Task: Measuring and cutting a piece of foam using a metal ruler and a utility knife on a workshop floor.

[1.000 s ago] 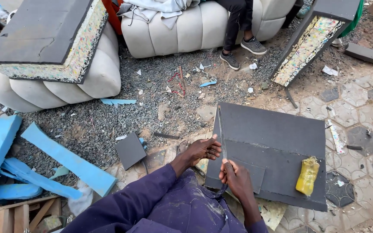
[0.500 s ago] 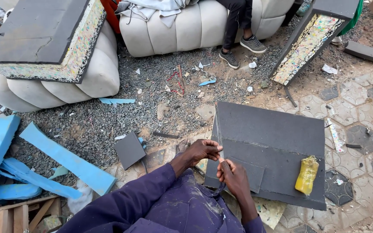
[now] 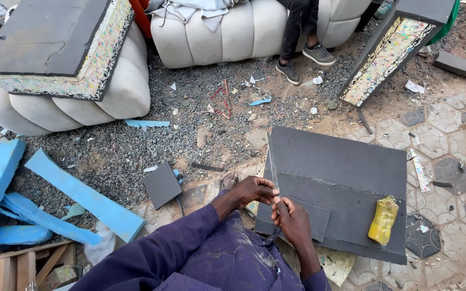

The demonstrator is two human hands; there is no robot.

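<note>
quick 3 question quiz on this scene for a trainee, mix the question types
1. True or false: the yellow bottle lies on the dark grey foam sheet.
2. Which hand grips the thin blade by its handle end? A) left hand B) right hand
3. Fill in: the long strips on the ground to the person's left are coloured ____.

Key: 1 true; 2 B; 3 blue
</note>
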